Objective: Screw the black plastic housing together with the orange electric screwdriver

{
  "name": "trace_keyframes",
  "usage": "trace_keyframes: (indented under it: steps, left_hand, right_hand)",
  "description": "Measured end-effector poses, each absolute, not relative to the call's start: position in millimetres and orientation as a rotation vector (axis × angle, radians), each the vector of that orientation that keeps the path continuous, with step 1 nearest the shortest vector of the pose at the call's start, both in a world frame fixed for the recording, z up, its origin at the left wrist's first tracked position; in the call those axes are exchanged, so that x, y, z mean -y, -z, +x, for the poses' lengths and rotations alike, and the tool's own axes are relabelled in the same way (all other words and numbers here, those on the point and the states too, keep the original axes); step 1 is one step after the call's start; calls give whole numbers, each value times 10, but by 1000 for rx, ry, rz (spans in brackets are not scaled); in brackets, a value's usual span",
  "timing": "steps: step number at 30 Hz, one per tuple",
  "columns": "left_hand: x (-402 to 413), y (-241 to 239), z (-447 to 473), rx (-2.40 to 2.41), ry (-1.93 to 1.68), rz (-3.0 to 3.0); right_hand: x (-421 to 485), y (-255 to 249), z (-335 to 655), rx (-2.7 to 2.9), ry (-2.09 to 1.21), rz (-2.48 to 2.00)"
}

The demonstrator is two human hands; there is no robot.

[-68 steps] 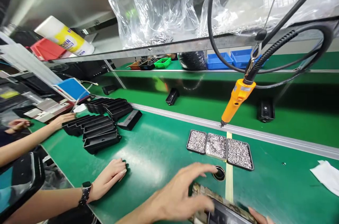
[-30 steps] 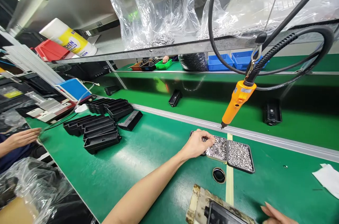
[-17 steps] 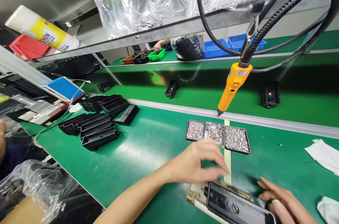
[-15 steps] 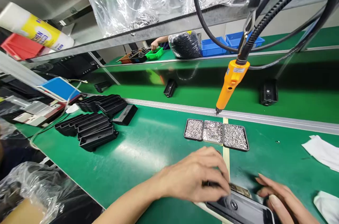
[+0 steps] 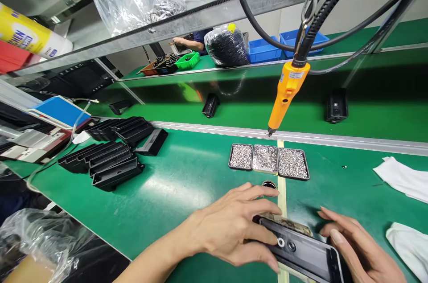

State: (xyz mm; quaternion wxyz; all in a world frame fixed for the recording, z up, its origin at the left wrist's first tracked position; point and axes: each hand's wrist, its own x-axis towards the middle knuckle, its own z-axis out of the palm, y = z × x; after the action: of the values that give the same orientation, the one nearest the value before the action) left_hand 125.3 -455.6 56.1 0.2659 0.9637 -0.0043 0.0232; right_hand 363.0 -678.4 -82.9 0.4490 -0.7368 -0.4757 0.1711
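We're pressing our left hand (image 5: 234,227), fingers spread, on the black housing (image 5: 306,254) by a small washer (image 5: 281,242), right hand (image 5: 357,247) open, bracing its far end on the green bench (image 5: 187,185).

Three trays (image 5: 268,158) sit mid-frame on the counter (image 5: 187,185); the housing (image 5: 302,254) lies at the lower right, stacked parts (image 5: 110,158) at the left, and the screwdriver (image 5: 284,98) hangs above the trays.
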Motion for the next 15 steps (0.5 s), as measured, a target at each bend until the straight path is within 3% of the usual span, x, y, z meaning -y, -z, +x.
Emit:
trace_keyframes:
  steps: [15]
  left_hand:
    - [4552,-143,1307,133,-162,2383]
  right_hand:
    - [6755,712,3597,1185,-383,-1884]
